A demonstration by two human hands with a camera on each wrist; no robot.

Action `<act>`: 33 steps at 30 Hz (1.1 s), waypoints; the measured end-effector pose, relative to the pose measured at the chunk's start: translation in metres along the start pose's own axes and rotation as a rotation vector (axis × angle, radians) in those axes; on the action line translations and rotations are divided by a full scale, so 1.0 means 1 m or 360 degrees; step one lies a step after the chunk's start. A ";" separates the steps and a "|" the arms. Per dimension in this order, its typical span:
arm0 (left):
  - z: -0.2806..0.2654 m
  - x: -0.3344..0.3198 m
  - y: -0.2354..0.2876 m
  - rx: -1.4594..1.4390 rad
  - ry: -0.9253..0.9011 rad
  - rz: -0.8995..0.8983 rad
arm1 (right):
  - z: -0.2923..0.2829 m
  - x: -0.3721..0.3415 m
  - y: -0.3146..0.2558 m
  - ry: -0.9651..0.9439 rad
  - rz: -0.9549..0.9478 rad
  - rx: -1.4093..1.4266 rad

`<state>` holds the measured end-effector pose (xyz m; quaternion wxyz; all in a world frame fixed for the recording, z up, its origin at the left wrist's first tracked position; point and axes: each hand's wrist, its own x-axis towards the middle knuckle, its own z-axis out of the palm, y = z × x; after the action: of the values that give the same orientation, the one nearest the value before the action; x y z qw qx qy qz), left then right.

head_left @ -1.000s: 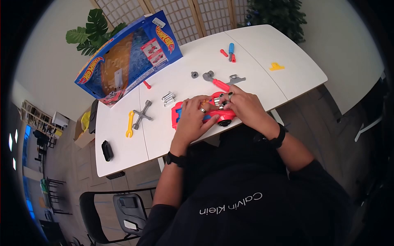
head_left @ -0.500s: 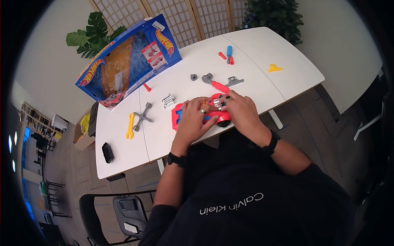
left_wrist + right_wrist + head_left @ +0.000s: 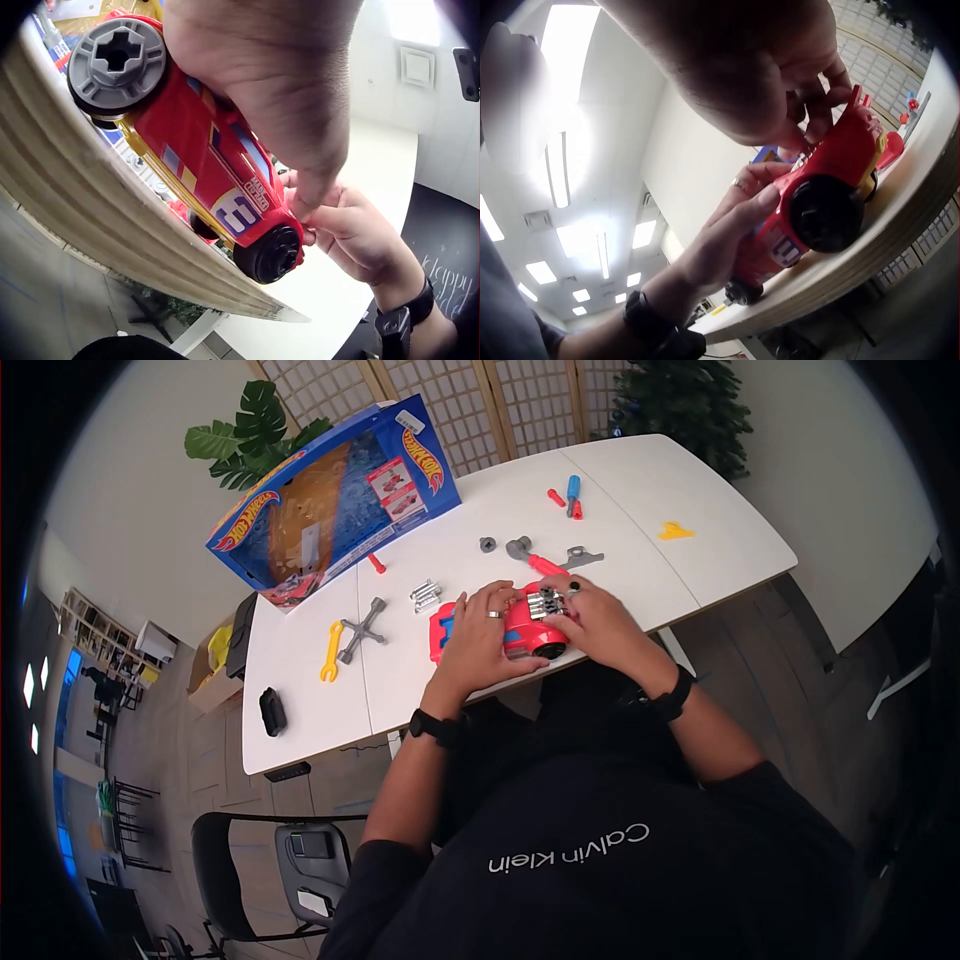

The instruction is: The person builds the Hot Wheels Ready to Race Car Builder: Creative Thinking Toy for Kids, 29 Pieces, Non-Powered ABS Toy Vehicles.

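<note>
A red toy car (image 3: 527, 636) with black wheels and a number 3 on its side (image 3: 238, 210) stands near the table's front edge. Across its cabin lies my left hand (image 3: 474, 637), gripping the body with the thumb on the near side and the fingers over the top. My right hand (image 3: 602, 628) is at the other end, thumb and curled fingers holding the chrome toy engine (image 3: 546, 606) set in the hood. In the right wrist view, the car's red side hides part of those fingertips.
Beyond the car lie a grey-and-red toy hammer (image 3: 545, 565), a grey saw-shaped piece (image 3: 584, 558) and a grey bolt (image 3: 487, 545). Leftward are a chrome piece (image 3: 425, 596), cross wrench (image 3: 362, 631), yellow wrench (image 3: 331, 653) and a large blue box (image 3: 445, 490). A blue-handled screwdriver (image 3: 573, 488) lies farther back.
My left index finger has drawn back from the chrome engine, and the left hand now lies flatter over the cabin. My right hand stays at the engine, more of which shows. The head view has shifted slightly.
</note>
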<state>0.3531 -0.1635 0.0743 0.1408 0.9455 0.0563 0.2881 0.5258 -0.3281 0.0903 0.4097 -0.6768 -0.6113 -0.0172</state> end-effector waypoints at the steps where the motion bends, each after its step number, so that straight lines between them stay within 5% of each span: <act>1: 0.003 0.000 -0.004 0.0071 0.0009 0.0019 | -0.016 0.001 -0.010 0.0004 0.0090 0.0011; 3: 0.003 0.004 -0.008 0.0139 0.0020 0.0035 | -0.031 0.002 0.001 -0.0021 0.0202 -0.0034; 8: -0.021 0.035 0.002 0.0318 -0.0754 -0.0395 | -0.076 0.007 0.047 -0.0177 0.0585 -0.0368; 14: -0.042 0.036 0.002 0.0023 -0.0102 -0.0329 | -0.127 0.025 0.205 -0.0066 0.0693 -0.0980; 16: -0.063 0.030 0.016 -0.1127 0.0245 -0.0704 | -0.128 0.029 0.245 -0.0190 0.0432 -0.0893; 18: -0.067 0.009 0.001 -0.1774 0.0432 -0.0726 | -0.126 0.036 0.274 -0.0489 0.0764 -0.0938; 20: -0.066 -0.010 -0.003 -0.2593 0.0526 -0.0784 | -0.124 0.039 0.280 -0.0428 0.0775 -0.0994; 22: -0.069 -0.017 0.005 -0.2440 0.0615 -0.0851 | -0.116 0.038 0.285 -0.0344 0.0632 -0.1148; 25: -0.068 -0.028 0.006 -0.3034 0.0638 -0.0669 | -0.113 0.036 0.309 -0.0311 0.0415 -0.1066; 30: -0.040 -0.040 -0.016 -0.3487 0.0846 -0.0462 | -0.130 0.043 0.254 -0.0409 0.0569 -0.0410; 33: -0.030 -0.042 -0.016 -0.4088 0.0699 -0.0418 | -0.116 0.048 0.213 -0.0139 0.0427 -0.0281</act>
<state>0.3010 -0.1491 0.0713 0.9510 0.0586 -0.1441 0.2672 0.7723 -0.3383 0.0784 0.3204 -0.7858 -0.5289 0.0134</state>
